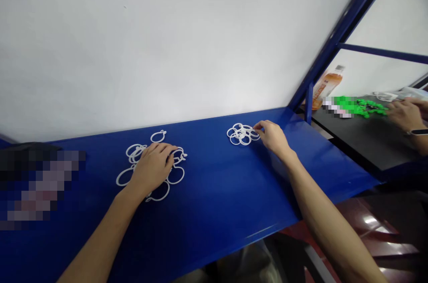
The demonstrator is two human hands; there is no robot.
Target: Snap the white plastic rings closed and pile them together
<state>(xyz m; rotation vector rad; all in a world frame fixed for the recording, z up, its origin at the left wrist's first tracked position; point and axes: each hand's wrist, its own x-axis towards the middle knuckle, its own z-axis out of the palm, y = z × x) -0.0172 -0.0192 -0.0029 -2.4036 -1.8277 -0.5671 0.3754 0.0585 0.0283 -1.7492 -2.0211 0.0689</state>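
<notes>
White plastic curtain rings, each with a small eyelet, lie on a blue table [214, 194] in two groups. My left hand [154, 165] rests palm down over the looser left pile of rings [176, 175], its fingers stretched out and covering part of it. One single ring [158, 141] lies just beyond that pile. At the right, my right hand [272, 138] pinches the edge of a ring in a tighter cluster of overlapping rings [241, 133]. The cluster lies flat near the wall side of the table.
A white wall [200, 42] rises behind the table. Blue metal posts [309, 102] stand at the right. Beyond them, another person's hands [408, 116] are by green pieces [368, 108] on a black table [354, 140], with an orange drink bottle [327, 87]. Dark cloth [26, 153] lies left.
</notes>
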